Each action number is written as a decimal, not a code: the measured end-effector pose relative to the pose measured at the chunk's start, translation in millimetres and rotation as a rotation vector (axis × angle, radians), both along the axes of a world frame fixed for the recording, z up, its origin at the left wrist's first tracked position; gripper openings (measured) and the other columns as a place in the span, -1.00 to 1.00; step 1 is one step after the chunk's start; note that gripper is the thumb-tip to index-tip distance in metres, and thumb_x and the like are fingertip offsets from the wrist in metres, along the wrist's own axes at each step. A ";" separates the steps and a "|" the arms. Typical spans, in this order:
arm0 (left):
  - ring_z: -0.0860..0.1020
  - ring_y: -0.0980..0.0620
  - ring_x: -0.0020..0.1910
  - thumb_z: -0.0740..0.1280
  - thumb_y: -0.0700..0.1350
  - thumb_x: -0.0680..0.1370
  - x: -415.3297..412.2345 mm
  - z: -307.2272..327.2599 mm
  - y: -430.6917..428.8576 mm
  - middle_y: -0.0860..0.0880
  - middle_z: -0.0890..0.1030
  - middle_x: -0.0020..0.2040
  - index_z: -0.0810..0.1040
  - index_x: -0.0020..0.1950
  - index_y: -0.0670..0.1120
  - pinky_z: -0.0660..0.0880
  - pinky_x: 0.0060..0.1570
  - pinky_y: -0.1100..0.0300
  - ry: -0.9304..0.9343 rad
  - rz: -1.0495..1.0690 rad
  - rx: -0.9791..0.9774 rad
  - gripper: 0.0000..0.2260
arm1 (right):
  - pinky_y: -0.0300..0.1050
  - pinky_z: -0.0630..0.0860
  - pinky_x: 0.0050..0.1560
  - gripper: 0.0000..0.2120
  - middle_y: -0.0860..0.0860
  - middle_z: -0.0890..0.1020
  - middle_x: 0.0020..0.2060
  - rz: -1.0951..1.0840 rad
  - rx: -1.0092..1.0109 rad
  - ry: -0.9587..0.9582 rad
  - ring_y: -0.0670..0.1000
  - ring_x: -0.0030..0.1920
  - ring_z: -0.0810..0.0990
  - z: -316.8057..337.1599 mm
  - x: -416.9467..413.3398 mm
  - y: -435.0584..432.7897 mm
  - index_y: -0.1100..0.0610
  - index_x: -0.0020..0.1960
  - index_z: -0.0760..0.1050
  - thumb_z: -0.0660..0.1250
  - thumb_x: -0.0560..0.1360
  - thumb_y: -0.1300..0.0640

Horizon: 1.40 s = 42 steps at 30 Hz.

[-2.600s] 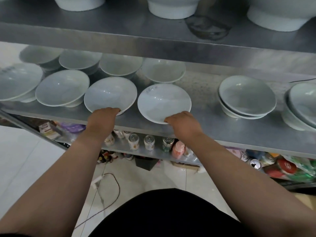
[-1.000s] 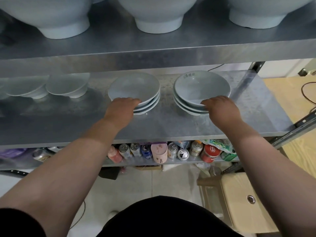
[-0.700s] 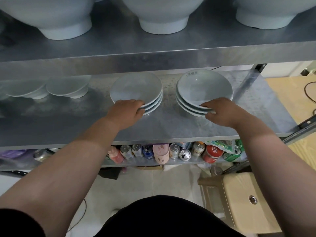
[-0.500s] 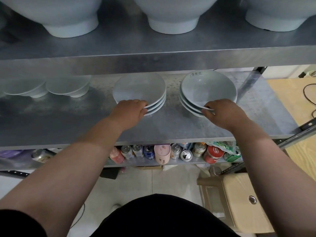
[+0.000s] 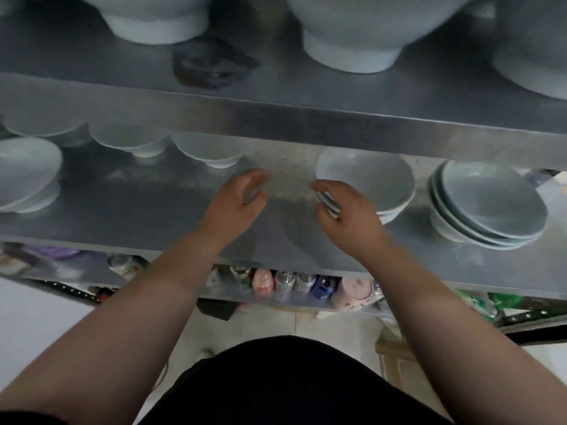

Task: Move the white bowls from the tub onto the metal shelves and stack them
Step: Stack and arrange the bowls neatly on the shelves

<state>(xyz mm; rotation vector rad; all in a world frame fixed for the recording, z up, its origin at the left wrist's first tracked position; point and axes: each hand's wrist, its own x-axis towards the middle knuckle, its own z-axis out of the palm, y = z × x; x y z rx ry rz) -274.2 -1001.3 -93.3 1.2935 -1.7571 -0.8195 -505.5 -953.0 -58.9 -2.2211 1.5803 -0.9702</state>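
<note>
White bowls, shallow and glazed, sit in a stack of three (image 5: pixel 371 176) on the middle grey metal shelf (image 5: pixel 138 219), right of centre in my view. A second stack of the same white bowls (image 5: pixel 491 207) stands just beside it toward the right edge, tilted a little.

My right hand (image 5: pixel 349 210) is at the near-left rim of the centre stack. Its thumb lies above the rims and its fingers below, and the bowl edges show in the gap between them. The blur keeps me from telling whether it pinches them or only brackets them.

My left hand (image 5: pixel 239 200) hangs over bare shelf near the middle of the frame, fingers relaxed and slightly curved, holding nothing, well apart from any bowl.

More white bowls line the back of that shelf at left (image 5: pixel 129 139), and another pair (image 5: pixel 27 176) sits stacked at the far left edge. On the upper metal shelf (image 5: pixel 306 118), across the top of the frame, stand large white footed bowls (image 5: pixel 352 41), with a dark smudge (image 5: pixel 211 65) beside them.

Below, at lower centre, a lower shelf carries drink cans (image 5: pixel 285 280) and a pink cup (image 5: pixel 352 291). My black garment (image 5: pixel 291 384) fills the bottom.
</note>
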 end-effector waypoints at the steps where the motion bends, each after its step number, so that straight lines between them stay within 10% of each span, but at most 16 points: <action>1: 0.55 0.23 0.19 0.32 -0.14 0.56 24.5 -2.9 -4.8 0.09 0.61 0.19 0.54 0.26 -0.03 0.42 0.22 0.35 0.001 0.017 0.011 -0.73 | -0.29 0.36 0.24 -0.66 0.05 0.61 0.19 0.005 0.016 0.015 -0.02 0.19 0.53 -1.7 21.3 -9.5 0.15 0.26 0.54 0.31 0.49 0.22; 11: 0.44 -0.17 0.31 0.32 -0.12 0.53 224.3 -10.2 -64.2 -0.19 0.47 0.33 0.41 0.39 -0.16 0.34 0.28 0.04 -0.469 0.151 0.013 -0.57 | -0.12 0.32 0.29 -0.60 0.11 0.55 0.27 -0.066 0.211 0.151 0.13 0.28 0.49 -29.9 199.0 -90.5 0.15 0.34 0.47 0.33 0.51 0.17; 18: -0.04 -0.26 0.57 0.31 0.01 0.53 268.1 -3.0 -126.4 -0.17 0.08 0.59 -0.03 0.60 -0.10 0.00 0.52 -0.13 -0.995 -0.020 0.096 -0.24 | 0.08 0.14 0.47 -0.33 0.17 0.26 0.49 -0.086 0.382 0.560 0.21 0.51 0.15 -29.3 248.6 -143.8 0.14 0.54 0.11 0.27 0.51 0.05; 31: 0.53 -0.20 0.04 0.31 -0.10 0.54 255.7 -9.7 -77.7 -0.13 0.47 0.05 0.56 0.17 -0.07 0.52 -0.05 -0.04 -1.069 -0.255 -0.049 -0.78 | 0.08 0.53 0.14 -0.66 0.09 0.56 0.14 -0.127 0.310 0.708 0.17 0.18 0.51 -42.8 207.6 -80.3 -0.01 0.33 0.45 0.26 0.56 0.11; 42: 0.57 -0.07 0.14 0.38 -0.33 0.41 249.7 -7.0 9.9 0.00 0.54 0.28 0.27 0.51 0.06 0.52 0.01 0.04 -1.161 -0.223 -0.018 -0.29 | -0.02 0.60 -0.21 -0.60 0.07 0.68 -0.28 -0.046 -0.003 0.630 0.20 -0.25 0.64 -54.9 166.5 2.9 0.13 -0.09 0.66 0.54 0.12 0.42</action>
